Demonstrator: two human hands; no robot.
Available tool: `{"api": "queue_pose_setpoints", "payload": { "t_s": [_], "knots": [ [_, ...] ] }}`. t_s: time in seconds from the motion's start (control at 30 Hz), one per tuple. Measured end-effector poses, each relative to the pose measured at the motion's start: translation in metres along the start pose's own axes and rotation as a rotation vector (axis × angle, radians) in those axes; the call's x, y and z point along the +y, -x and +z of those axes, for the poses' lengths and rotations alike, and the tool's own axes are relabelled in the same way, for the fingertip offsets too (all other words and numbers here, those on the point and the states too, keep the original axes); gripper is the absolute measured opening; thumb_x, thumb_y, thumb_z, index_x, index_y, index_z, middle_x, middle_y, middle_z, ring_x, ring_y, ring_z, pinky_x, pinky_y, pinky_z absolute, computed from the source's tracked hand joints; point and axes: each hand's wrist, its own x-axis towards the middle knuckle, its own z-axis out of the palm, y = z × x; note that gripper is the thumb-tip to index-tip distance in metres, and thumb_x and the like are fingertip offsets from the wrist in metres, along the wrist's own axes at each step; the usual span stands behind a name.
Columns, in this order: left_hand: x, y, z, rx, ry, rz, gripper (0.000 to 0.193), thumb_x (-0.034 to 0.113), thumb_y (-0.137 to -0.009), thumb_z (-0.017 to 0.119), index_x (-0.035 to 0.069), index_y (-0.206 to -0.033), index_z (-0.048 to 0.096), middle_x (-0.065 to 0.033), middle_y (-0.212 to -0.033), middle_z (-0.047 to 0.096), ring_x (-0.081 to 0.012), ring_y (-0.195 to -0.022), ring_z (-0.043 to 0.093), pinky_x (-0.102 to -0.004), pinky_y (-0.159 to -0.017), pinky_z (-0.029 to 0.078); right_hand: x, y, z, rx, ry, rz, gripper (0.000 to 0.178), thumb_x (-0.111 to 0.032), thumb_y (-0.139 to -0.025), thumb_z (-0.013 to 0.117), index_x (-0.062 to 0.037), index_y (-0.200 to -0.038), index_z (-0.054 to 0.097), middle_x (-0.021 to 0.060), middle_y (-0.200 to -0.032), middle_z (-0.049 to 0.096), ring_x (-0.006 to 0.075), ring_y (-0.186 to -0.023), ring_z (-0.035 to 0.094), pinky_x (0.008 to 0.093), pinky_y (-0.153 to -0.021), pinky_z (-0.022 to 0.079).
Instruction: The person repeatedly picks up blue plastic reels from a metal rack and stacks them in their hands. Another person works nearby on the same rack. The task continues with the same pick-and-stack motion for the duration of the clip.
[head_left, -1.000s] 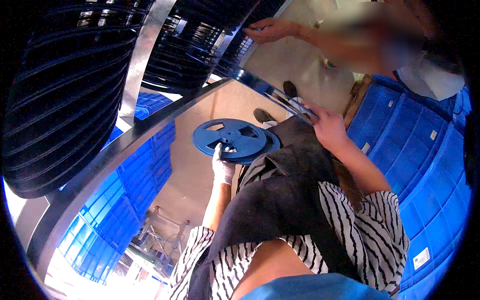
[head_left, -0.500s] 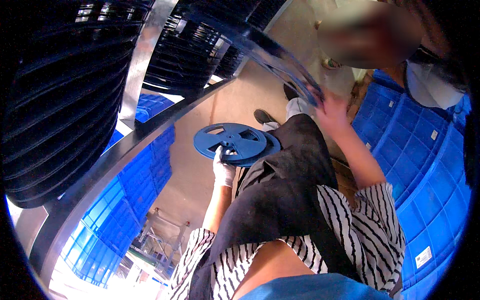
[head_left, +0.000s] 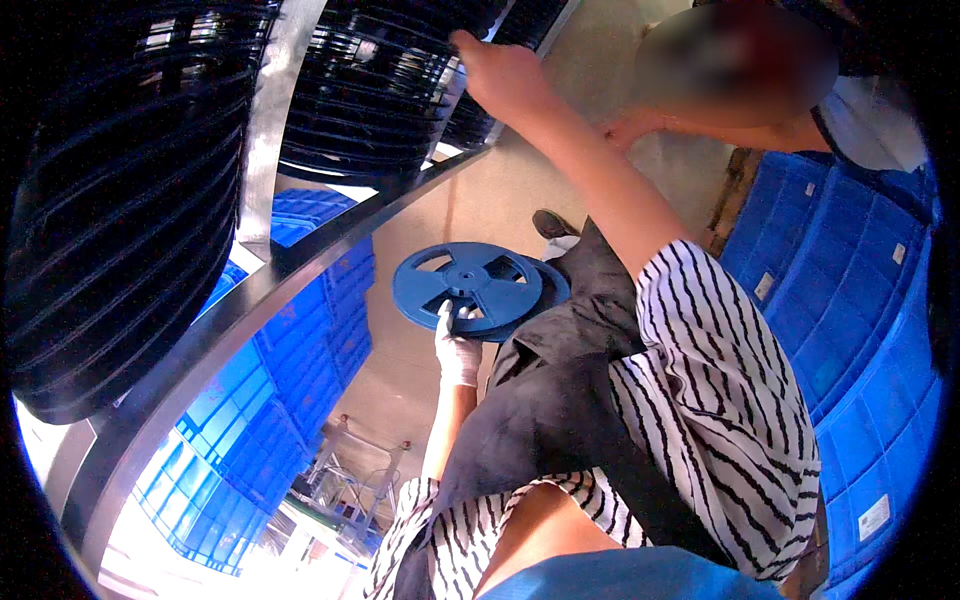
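Observation:
In my left hand, which wears a white glove, is a blue plastic reel with cut-out windows. The fingers and thumb grip its lower edge by one of the windows, and the reel leans beside my dark apron. My bare right hand is raised to the far part of a rack, against a row of tightly packed black reels. Its fingers are curled in at the reels' edge; what they hold, if anything, is hidden.
A metal rack frame crosses the left side, with a large black reel row nearest. Blue crates stand below it and along the right. A co-worker's hand is close beyond my right forearm.
My right hand has swung from the right, where a blurred dark curved thing was by it, up and left to the black reels. The left hand and blue reel have barely shifted.

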Motion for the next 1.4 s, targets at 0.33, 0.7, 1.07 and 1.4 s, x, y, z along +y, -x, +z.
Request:
{"api": "queue_pose_setpoints", "payload": {
  "t_s": [0.33, 0.7, 1.07, 1.4],
  "knots": [
    [0.002, 0.006, -0.041, -0.042, 0.069, 0.031, 0.033, 0.022, -0.086, 0.063, 0.011, -0.116, 0.055, -0.0063, -0.111, 0.058, -0.0194, -0.096, 0.055, -0.036, -0.08, 0.048, 0.003, -0.031, 0.028, 0.099, 0.202, -0.14, 0.026, -0.016, -0.086, 0.053, -0.0112, -0.112, 0.05, 0.0101, -0.09, 0.068, 0.0328, -0.082, 0.067, 0.0464, -0.062, 0.053],
    [0.0, 0.01, -0.036, -0.067, 0.038, 0.049, 0.031, 0.029, -0.089, 0.059, 0.007, -0.111, 0.054, -0.0074, -0.092, 0.058, -0.026, -0.088, 0.06, -0.0485, -0.084, 0.051, -0.017, 0.0, 0.016, 0.172, -0.232, 0.155, 0.032, -0.019, -0.086, 0.059, -0.0077, -0.113, 0.047, 0.0176, -0.08, 0.065, 0.0362, -0.071, 0.066, 0.0478, -0.059, 0.051],
    [-0.006, -0.009, -0.048, -0.203, 0.066, -0.006, 0.035, 0.038, -0.089, 0.054, 0.007, -0.104, 0.055, -0.01, -0.103, 0.062, -0.0266, -0.093, 0.059, -0.0416, -0.081, 0.048, -0.008, 0.212, -0.033, -0.455, -0.33, 0.083, 0.03, -0.019, -0.086, 0.057, -0.0112, -0.115, 0.054, 0.0148, -0.093, 0.065, 0.0337, -0.083, 0.064, 0.044, -0.069, 0.05],
    [0.005, -0.033, -0.035, -0.27, 0.244, 0.024, 0.051, 0.038, -0.087, 0.052, 0.001, -0.121, 0.047, -0.0183, -0.124, 0.052, -0.0366, -0.113, 0.05, -0.0547, -0.098, 0.04, 0.006, 0.211, -0.028, -0.459, -0.274, -0.176, 0.029, -0.021, -0.086, 0.058, -0.0127, -0.113, 0.053, 0.0126, -0.101, 0.063, 0.0349, -0.087, 0.062, 0.0439, -0.072, 0.05]
  ]
}}
